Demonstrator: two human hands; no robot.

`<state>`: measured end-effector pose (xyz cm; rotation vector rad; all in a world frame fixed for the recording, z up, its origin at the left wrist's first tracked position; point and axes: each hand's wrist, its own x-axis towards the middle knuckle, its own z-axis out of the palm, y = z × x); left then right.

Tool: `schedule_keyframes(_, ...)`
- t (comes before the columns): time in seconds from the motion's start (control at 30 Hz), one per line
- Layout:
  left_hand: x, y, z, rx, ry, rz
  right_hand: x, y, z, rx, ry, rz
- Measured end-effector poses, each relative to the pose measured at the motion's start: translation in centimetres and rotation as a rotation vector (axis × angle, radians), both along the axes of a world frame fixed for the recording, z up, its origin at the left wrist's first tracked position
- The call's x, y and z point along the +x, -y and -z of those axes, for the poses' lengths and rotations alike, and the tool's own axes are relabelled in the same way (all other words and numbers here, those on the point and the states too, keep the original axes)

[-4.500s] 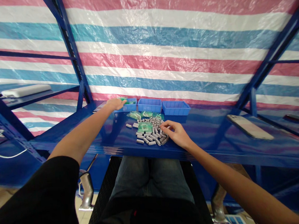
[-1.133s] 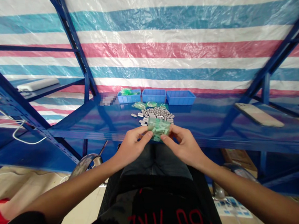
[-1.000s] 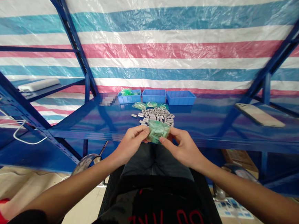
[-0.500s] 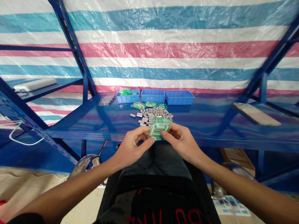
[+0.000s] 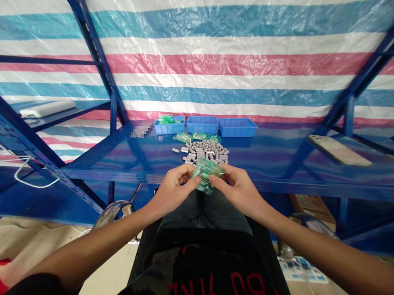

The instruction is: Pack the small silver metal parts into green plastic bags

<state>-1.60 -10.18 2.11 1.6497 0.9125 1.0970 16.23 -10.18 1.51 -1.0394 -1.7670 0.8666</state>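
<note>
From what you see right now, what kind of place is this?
Probably a small packing workstation: a blue metal rack shelf bears a pile of small grey metal cylinders, three blue plastic bins, and green plastic bags.

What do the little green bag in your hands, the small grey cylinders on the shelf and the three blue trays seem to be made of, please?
Green bag, pinched between left hand and right hand: thin translucent plastic film, crinkled and glossy. Grey cylinders: probably metal, going by the dull silver sheen, though too small to be sure. Blue trays: apparently moulded plastic, uniform matte colour with a thin rim.
</note>
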Motion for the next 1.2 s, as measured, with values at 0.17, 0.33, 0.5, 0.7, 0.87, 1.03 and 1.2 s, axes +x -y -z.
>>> schedule_keyframes(0.17, -0.1, 0.2, 0.2, 0.064, -0.05, -0.042, -0.2, 0.1, 0.4, -0.04, -0.06, -0.008)
schedule_keyframes(0.33, -0.1, 0.0, 0.3, 0.067, -0.075, -0.022, -0.5, 0.5, 0.6, 0.024, -0.011, 0.029)
schedule_keyframes(0.5, 0.1, 0.1, -0.3, 0.002, -0.027, -0.01, -0.6, 0.6, 0.8, 0.012, -0.02, 0.003)
schedule_keyframes(0.7, -0.2, 0.9, -1.0, 0.141, 0.045, -0.001, -0.6, 0.7, 0.6, -0.03, -0.029, -0.096)
schedule_keyframes(0.87, -0.6, 1.2, -0.7, 0.363, -0.037, 0.058, -0.7, 1.3, 0.1, 0.045, -0.038, -0.131)
schedule_keyframes(1.03, -0.2, 0.4, -0.6, 0.076, 0.031, 0.02, -0.8, 1.2, -0.2, -0.069, -0.224, -0.13)
schedule_keyframes(1.2, -0.1, 0.0, -0.8, 0.02, 0.021, -0.006, -0.5, 0.6, -0.6, -0.146, -0.358, -0.113)
